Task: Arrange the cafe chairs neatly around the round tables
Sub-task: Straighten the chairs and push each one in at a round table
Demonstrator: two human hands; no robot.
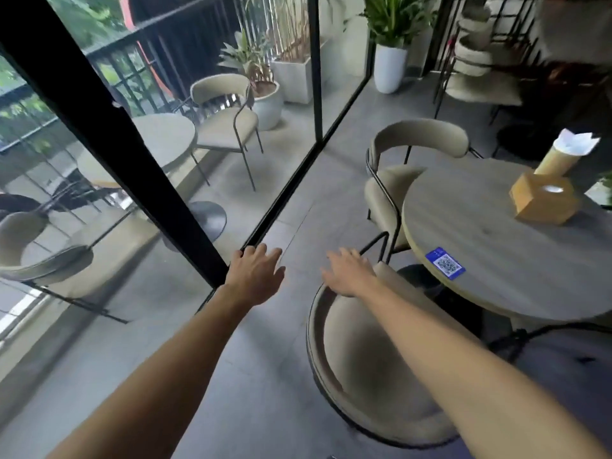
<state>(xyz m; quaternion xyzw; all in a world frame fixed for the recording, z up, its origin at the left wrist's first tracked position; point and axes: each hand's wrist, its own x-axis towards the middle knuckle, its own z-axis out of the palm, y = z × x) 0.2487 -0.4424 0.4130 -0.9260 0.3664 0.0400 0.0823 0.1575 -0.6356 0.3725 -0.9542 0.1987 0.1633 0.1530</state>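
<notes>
Both hands are open and hold nothing: the left hand (256, 276) hovers over the floor, and the right hand (347, 271) reaches to the backrest of the near chair (364, 366) at 5 o'clock, which sits just beside the round desk (496, 246) and looks not yet tucked in. The far chair (397, 180) at 1 o'clock seems already pushed in. A blue sticker (445, 263) on the desk bears a QR code; no writing is readable.

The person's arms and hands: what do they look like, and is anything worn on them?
Both arms are bare as far as the view shows: no sleeves are visible. The left hand and the right hand wear no gloves, and I see no watch, bracelet or ring. The picture is slightly blurred, so small items could escape notice.
</notes>
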